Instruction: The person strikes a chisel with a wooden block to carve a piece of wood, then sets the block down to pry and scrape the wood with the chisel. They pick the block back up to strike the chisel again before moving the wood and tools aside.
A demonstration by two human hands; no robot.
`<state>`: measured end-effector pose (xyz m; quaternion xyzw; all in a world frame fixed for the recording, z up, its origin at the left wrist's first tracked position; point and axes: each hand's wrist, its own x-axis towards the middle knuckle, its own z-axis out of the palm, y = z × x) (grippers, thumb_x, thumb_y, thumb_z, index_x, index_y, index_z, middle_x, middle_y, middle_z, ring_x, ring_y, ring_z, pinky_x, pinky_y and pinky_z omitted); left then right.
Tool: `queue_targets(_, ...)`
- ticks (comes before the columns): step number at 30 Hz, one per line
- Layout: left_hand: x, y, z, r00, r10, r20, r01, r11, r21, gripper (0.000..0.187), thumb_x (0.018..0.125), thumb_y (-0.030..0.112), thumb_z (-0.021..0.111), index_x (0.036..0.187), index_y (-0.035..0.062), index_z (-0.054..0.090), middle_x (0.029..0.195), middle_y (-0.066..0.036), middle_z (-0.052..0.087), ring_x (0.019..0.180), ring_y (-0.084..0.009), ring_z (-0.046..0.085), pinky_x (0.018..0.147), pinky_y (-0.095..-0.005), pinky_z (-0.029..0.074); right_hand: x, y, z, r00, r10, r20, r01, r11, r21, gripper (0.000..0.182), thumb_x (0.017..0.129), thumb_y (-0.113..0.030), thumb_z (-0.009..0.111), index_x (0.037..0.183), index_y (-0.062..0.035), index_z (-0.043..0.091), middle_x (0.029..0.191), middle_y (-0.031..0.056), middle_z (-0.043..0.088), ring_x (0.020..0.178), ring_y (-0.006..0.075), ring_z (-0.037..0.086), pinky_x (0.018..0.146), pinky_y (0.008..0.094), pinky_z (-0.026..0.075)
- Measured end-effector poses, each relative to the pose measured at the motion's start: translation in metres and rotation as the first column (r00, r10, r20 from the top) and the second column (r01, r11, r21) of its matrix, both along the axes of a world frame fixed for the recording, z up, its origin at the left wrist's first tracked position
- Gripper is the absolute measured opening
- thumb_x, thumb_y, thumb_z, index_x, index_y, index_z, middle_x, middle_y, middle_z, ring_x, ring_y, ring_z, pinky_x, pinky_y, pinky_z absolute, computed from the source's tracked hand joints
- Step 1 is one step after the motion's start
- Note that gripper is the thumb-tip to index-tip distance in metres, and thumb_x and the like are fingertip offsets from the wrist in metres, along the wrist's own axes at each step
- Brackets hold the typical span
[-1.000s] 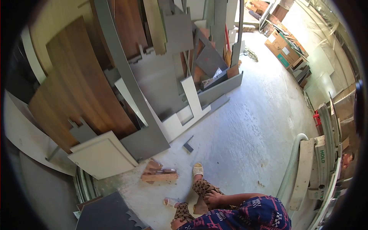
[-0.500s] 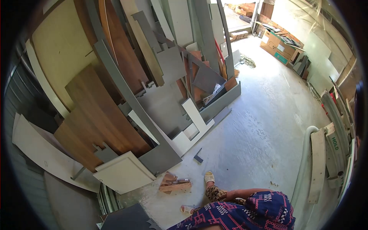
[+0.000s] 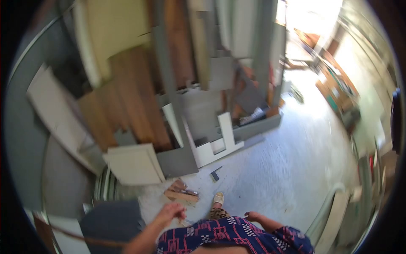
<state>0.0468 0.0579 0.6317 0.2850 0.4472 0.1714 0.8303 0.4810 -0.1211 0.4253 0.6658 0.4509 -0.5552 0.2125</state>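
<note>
My left hand [image 3: 172, 211] is in front of the patterned shirt [image 3: 220, 233], over the floor below the reddish-brown wood pieces [image 3: 182, 195]. Its fingers look curled, but blur hides whether anything is between them. On the other side, my right hand [image 3: 253, 216] is near the front of the shirt, partly seen, its fingers smeared. A shoe [image 3: 218, 197] shows between the two hands. Farther ahead on the floor lies a small dark L-shaped piece [image 3: 216, 174].
Tall boards and panels [image 3: 131, 97] lean on the left, with cream panels [image 3: 133, 165] at their foot. A dark sheet [image 3: 112, 222] is at lower left. Planks and a pale pipe [image 3: 323, 211] line the right. A cardboard box [image 3: 336, 89] stands at the far right.
The view has turned and blurred. My left hand has come into view at the lower left. My right hand now shows beside the shirt, where mainly the forearm was visible.
</note>
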Motion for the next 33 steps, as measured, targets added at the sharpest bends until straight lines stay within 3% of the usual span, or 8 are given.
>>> queue_targets(3,0.003,0.029,0.126,0.886,-0.001,0.465,-0.052,0.993,0.102,0.025,0.088,0.023,0.062,0.096,-0.0001,0.061,0.101,-0.016,0.061,0.097,-0.0239,0.061,0.084,-0.0364,0.052,0.032,0.012,-0.016,0.999,-0.042,-0.009,0.043,0.995,0.090,0.065,0.075,-0.051,0.067,0.122,-0.0079,0.057,0.117,0.0193,0.061,0.112,0.0326,0.057,0.095,0.0384,0.044)
queue_targets(6,-0.003,0.033,0.212,0.596,-0.208,0.775,0.007,0.967,0.254,0.039,0.082,0.032,0.069,0.101,-0.0006,0.060,0.130,-0.019,0.040,0.122,-0.0258,0.042,0.100,-0.0406,0.039,0.048,0.031,-0.017,1.000,-0.003,0.027,-0.004,0.970,0.244,0.062,0.077,-0.049,0.066,0.121,-0.0066,0.058,0.116,0.0187,0.062,0.110,0.0340,0.058,0.094,0.0395,0.045)
queue_targets(10,-0.009,0.010,0.263,0.418,-0.404,0.813,-0.023,0.890,0.455,0.045,0.078,0.037,0.072,0.101,0.0004,0.059,0.138,-0.022,0.030,0.131,-0.0275,0.030,0.106,-0.0477,0.028,0.002,0.092,-0.001,0.999,-0.017,0.028,0.007,0.946,0.323,0.061,0.077,-0.048,0.066,0.120,-0.0062,0.058,0.115,0.0187,0.062,0.109,0.0336,0.058,0.093,0.0393,0.045)
queue_targets(12,-0.004,-0.012,0.265,0.348,-0.384,0.855,-0.204,0.859,0.469,0.041,0.077,0.026,0.073,0.101,-0.0034,0.059,0.122,-0.019,0.047,0.116,-0.0263,0.044,0.095,-0.0405,0.036,-0.025,0.119,0.007,1.000,0.009,0.015,-0.013,0.937,0.348,0.061,0.077,-0.048,0.066,0.120,-0.0060,0.058,0.114,0.0187,0.062,0.108,0.0335,0.058,0.093,0.0392,0.045)
queue_targets(15,-0.036,-0.045,0.306,0.509,-0.290,0.810,-0.131,0.905,0.406,0.039,0.079,0.018,0.074,0.102,-0.0085,0.057,0.107,-0.014,0.058,0.099,-0.0186,0.054,0.082,-0.0296,0.042,-0.064,0.151,0.016,0.996,0.084,-0.009,-0.074,0.921,0.383,0.060,0.077,-0.047,0.066,0.120,-0.0057,0.058,0.114,0.0188,0.062,0.107,0.0333,0.059,0.092,0.0391,0.046)
queue_targets(18,-0.037,-0.056,0.266,0.127,-0.423,0.897,-0.044,0.901,0.431,0.033,0.085,0.014,0.068,0.105,-0.0093,0.056,0.101,-0.013,0.061,0.092,-0.0170,0.057,0.078,-0.0273,0.045,-0.100,0.176,0.023,0.982,0.188,-0.024,-0.162,0.900,0.406,0.060,0.078,-0.046,0.066,0.120,-0.0054,0.058,0.113,0.0188,0.063,0.107,0.0330,0.059,0.092,0.0389,0.046)
queue_targets(22,-0.067,-0.089,0.267,-0.055,-0.370,0.927,-0.092,0.927,0.364,0.031,0.089,0.013,0.062,0.108,-0.0108,0.054,0.098,-0.013,0.062,0.090,-0.0162,0.057,0.078,-0.0286,0.046,-0.148,0.202,0.029,0.939,0.344,-0.026,-0.302,0.857,0.417,0.059,0.078,-0.046,0.066,0.120,-0.0050,0.058,0.112,0.0188,0.063,0.106,0.0327,0.060,0.091,0.0387,0.046)
queue_targets(33,-0.135,-0.141,0.249,-0.014,-0.511,0.859,-0.281,0.827,0.488,0.033,0.089,0.014,0.063,0.109,-0.0109,0.055,0.106,-0.014,0.057,0.099,-0.0182,0.051,0.084,-0.0307,0.043,-0.220,0.227,0.000,0.731,0.681,0.027,-0.631,0.661,0.405,0.057,0.079,-0.043,0.066,0.120,-0.0040,0.058,0.110,0.0189,0.064,0.103,0.0319,0.061,0.090,0.0382,0.047)
